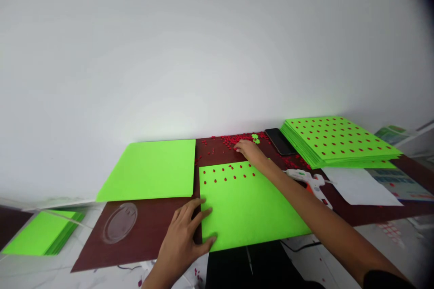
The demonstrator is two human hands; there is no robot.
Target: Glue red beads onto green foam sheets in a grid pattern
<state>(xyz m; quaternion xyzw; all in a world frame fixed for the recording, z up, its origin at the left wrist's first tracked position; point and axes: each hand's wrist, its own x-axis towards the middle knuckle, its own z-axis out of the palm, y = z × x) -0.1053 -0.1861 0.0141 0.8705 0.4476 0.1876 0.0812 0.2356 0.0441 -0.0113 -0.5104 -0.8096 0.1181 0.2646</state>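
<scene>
A bright green sheet [251,212] lies in front of me on the dark red table, with two rows of small red pieces near its far edge. My left hand [186,230] rests with fingers spread on the sheet's left edge, holding nothing. Beyond the far edge, my right hand [247,149] reaches down to a scattered pile of red pieces [233,139]; its fingertips are together, and what they hold is too small to make out. My right forearm crosses above the sheet's right part and hides some of it.
Plain green sheets [152,169] lie left, a dotted green stack [339,137] right. Near it are a black phone [280,141], a white glue gun [310,180] and white paper [359,186]. A clear lid [120,222] lies front left; another green stack [42,232] sits lower left.
</scene>
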